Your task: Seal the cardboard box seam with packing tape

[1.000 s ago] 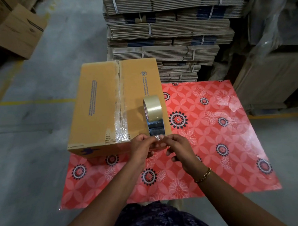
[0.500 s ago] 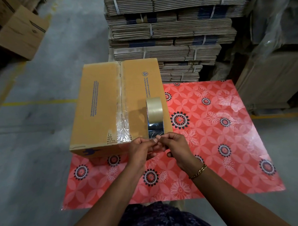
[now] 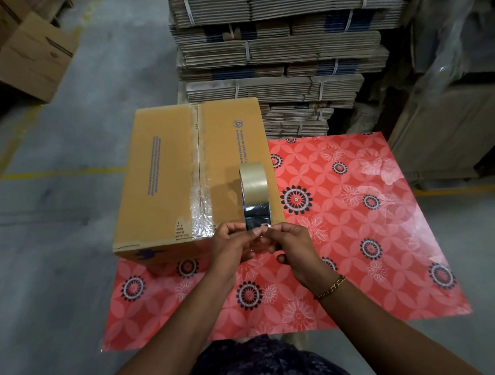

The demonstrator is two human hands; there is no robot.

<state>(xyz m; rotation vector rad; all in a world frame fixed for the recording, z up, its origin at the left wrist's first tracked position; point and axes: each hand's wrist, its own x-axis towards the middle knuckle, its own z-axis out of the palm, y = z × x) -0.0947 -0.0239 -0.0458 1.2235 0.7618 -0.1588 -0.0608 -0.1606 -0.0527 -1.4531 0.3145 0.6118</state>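
Both your hands pinch the loose tape end, just right of the seam.

The tape roll (image 3: 253, 182) stands on the cardboard box (image 3: 194, 172). Your left hand (image 3: 233, 243) and right hand (image 3: 293, 246) have fingers (image 3: 256, 231) clamped on its free end. The seam (image 3: 200, 172) runs away from you, just left, nearer your left hand.

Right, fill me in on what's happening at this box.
A person is taping a cardboard box that sits on a red flowered mat. Clear tape already runs along the top seam and looks crinkled at the near end. The tape roll stands on edge on the box's right near corner. The left hand and right hand pinch the free strip pulled from the roll, just off the box's near edge.
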